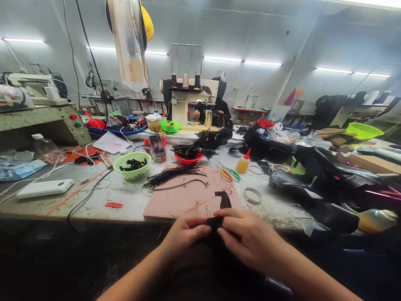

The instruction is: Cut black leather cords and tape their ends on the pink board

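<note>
Over the table's front edge, my left hand (189, 232) and my right hand (246, 234) pinch a black strip (224, 200) between fingers and thumbs. Its bent upper end sticks up above my right hand; its lower part is lost against the dark background. Behind my hands lies a pink board (181, 196) with dark scraps on it. A bundle of thin black strips (175, 173) rests at the board's far left, and one loose strip (183, 182) lies in front. Scissors (230, 173) with orange and green handles lie at the board's far right edge.
Around the board stand a green basket (132, 167) of black pieces, a red bowl (189, 158) under more strips, a glue bottle (243, 162) and a tape roll (252, 195). Black leather-like pieces (313, 196) heap up at right. Behind a sewing machine (194, 98) sits another person (214, 113).
</note>
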{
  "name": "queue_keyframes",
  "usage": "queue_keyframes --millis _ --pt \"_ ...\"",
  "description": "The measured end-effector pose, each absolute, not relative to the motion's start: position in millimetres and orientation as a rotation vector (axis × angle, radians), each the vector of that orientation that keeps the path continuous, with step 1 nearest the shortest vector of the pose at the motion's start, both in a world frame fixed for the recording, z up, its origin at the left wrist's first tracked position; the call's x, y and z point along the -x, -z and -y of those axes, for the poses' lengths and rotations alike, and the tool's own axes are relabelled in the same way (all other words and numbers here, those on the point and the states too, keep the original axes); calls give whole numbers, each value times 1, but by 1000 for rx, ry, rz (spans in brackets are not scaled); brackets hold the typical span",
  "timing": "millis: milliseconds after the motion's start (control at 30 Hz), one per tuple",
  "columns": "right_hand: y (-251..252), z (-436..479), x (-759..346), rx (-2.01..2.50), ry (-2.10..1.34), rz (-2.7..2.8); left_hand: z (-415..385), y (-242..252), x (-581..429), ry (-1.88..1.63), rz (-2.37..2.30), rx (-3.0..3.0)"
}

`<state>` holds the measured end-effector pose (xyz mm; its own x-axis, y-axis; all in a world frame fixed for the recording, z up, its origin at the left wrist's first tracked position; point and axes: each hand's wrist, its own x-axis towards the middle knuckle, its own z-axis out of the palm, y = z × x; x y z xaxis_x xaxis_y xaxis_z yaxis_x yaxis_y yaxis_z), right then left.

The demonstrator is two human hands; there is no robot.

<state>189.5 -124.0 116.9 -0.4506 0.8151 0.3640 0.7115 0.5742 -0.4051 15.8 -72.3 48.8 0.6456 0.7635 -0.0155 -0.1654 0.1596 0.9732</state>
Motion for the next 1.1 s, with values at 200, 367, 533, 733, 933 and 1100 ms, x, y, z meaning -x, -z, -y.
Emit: queue_keyframes --millis 200,367,533,733,933,1100 --pt "-112 122 -191 1236 -291 2247 75 -56 -21 -811 -729 -1228" --pt "-106 120 -189 1284 -226 2231 77 -59 -25 -839 -732 -1146" --pt "-97 117 -181 1277 -52 2035 78 -58 -29 -922 -736 -1077" --pt "-95 114 -176 1116 -301 1955 78 -57 -29 -895 -705 -1049" --pt "-90 117 -177 1154 -318 1963 79 -57 -30 -921 -717 -1068" --pt "-91 119 -176 1175 -340 2009 79 -57 -30 -931 -713 -1101"
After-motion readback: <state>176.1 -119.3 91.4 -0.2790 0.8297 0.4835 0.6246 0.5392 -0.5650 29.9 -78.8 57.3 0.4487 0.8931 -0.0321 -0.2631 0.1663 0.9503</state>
